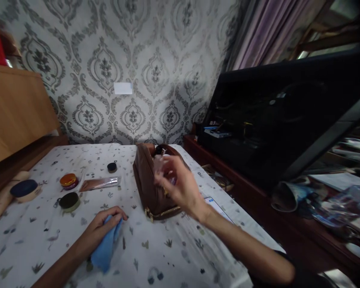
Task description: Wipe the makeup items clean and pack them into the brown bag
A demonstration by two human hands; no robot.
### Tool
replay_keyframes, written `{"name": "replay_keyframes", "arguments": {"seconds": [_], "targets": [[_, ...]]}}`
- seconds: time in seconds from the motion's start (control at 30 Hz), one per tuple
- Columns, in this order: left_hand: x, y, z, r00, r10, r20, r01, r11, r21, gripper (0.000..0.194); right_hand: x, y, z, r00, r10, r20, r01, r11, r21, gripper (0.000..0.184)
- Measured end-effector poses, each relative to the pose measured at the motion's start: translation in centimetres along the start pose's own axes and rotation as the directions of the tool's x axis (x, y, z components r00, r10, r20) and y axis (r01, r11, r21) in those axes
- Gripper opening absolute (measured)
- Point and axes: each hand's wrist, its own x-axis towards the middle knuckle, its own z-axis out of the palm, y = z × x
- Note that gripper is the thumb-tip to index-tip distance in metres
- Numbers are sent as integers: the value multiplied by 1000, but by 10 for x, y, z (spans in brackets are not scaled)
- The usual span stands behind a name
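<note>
My left hand [108, 224] is closed around a blue cloth [103, 250], which hangs down over the patterned sheet. My right hand [181, 184] is raised in front of the open top of a brown bag [147, 180] with gold zips. Its fingers curl round a small clear, pinkish item [171, 176], smeared by motion, so its kind does not show. Inside the bag's opening a black-topped object [159, 150] is partly visible. A phone with a lit screen [217, 208] lies beside the bag, partly behind my right forearm.
On the sheet's left are a tube [100, 183], an orange-lidded jar [69, 181], a dark green-lidded jar [69, 202], a small black-lidded pot [111, 167] and a navy-lidded jar [24, 189]. A large dark television-like panel [273, 112] stands right; a wooden cabinet [18, 108] stands left.
</note>
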Motion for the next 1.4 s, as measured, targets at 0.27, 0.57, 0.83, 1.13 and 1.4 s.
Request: {"name": "replay_keyframes", "arguments": {"seconds": [0.27, 0.57, 0.83, 1.13, 1.4], "targets": [[2, -3, 1, 996, 44, 73, -43, 999, -5, 49, 37, 33, -45, 972, 235, -11, -177, 701, -691, 18], [2, -6, 0, 994, 61, 92, -59, 998, -15, 52, 43, 17, -31, 947, 276, 166, 82, 290, -953, 29], [1, -7, 0, 991, 51, 125, -49, 999, -23, 50, 43, 15, -30, 924, 324, 202, 126, 240, -962, 21], [0, 2, -3, 992, 58, 112, -56, 998, -27, 46, 38, 16, -30, 973, 181, 145, 62, 399, -915, 20], [2, 3, -8, 993, 115, -4, -115, 993, 5, 41, 1, -24, 17, 892, -408, 195, 450, 765, -461, 44]]}}
